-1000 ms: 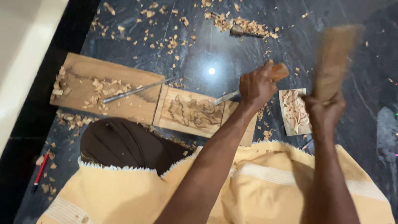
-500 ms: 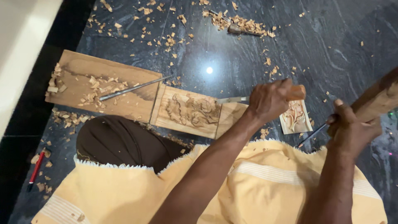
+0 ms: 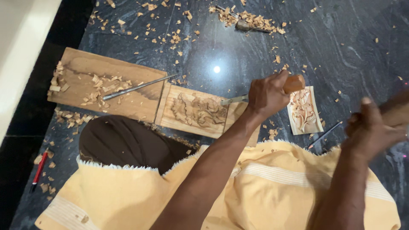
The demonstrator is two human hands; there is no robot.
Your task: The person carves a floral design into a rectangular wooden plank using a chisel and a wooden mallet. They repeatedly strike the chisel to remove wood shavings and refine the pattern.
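My left hand (image 3: 266, 96) grips a chisel (image 3: 294, 84) by its wooden handle. Its metal blade (image 3: 232, 100) points left onto the right end of a carved wooden panel (image 3: 196, 110) lying on the dark stone floor (image 3: 349, 51). My right hand (image 3: 372, 127) is closed around a wooden mallet (image 3: 398, 108), blurred, held low at the right edge of view, apart from the chisel. A yellow cloth (image 3: 264, 187) covers my lap below both arms.
A larger plank (image 3: 85, 81) with wood chips and a long metal tool (image 3: 134, 87) lies left of the panel. A small carved relief tile (image 3: 303, 111) and a pencil (image 3: 324, 135) lie right. A red pen (image 3: 38, 170) sits lower left. Shavings and another tool (image 3: 247, 25) lie at top.
My right hand has swung the mallet down from a raised position to low at the right edge. My left hand keeps the chisel on the panel.
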